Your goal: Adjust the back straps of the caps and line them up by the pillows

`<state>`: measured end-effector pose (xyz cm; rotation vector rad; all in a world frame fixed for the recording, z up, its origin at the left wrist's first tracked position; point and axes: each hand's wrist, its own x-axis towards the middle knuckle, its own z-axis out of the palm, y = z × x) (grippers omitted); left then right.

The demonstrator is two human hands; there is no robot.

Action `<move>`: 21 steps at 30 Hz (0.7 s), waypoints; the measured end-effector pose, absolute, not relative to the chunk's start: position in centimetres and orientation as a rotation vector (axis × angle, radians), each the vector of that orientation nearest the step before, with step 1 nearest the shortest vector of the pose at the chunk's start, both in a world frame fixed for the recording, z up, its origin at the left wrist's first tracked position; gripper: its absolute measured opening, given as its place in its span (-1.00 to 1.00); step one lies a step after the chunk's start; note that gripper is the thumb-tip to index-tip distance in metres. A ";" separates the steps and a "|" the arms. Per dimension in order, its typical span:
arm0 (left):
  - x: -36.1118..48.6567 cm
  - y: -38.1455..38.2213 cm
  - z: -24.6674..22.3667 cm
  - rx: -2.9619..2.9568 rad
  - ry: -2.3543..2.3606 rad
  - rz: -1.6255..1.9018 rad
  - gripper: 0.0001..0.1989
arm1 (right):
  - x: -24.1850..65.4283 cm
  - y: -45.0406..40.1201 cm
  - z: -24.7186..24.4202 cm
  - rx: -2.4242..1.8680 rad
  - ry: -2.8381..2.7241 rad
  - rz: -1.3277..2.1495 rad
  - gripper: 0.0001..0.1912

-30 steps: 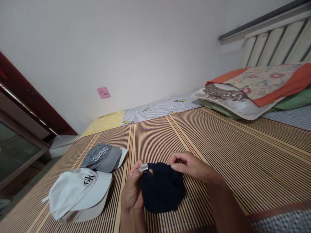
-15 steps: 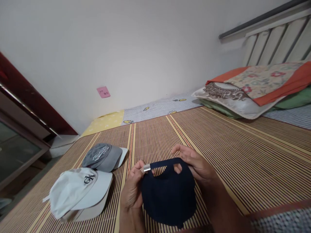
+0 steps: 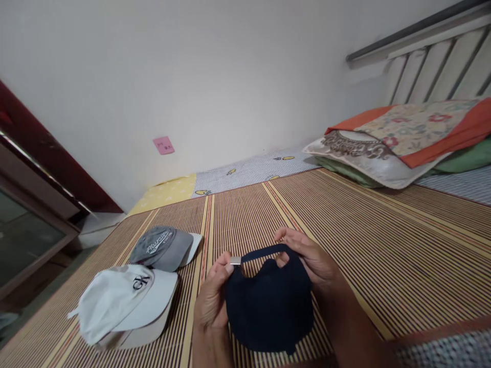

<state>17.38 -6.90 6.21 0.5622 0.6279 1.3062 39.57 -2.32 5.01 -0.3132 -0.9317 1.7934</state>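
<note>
A dark navy baseball cap is held over the striped mat, its back opening and adjusting strap on the far side. My left hand pinches the strap's silver metal buckle between thumb and fingers. On the other side, my right hand grips the cap's edge by the strap's end, some fingers inside the opening and partly hidden. To the left lie a white cap with black letters, resting over a beige brim, and a grey cap with white lettering, a pale brim showing under it.
The striped bamboo mat covers the bed. Pillows under an orange floral cloth lie at the far right, below a radiator. A pink note is on the wall; a red-framed cabinet stands left.
Both hands and the navy cap have shifted slightly to the right. The strap now bows into more of an arch, and the opening looks wider. The other caps stay put.
</note>
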 end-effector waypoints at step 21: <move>18.1 -7.0 6.5 0.589 0.715 1.323 -0.64 | 40.5 -2.7 4.5 -0.087 -1.136 1.808 -0.46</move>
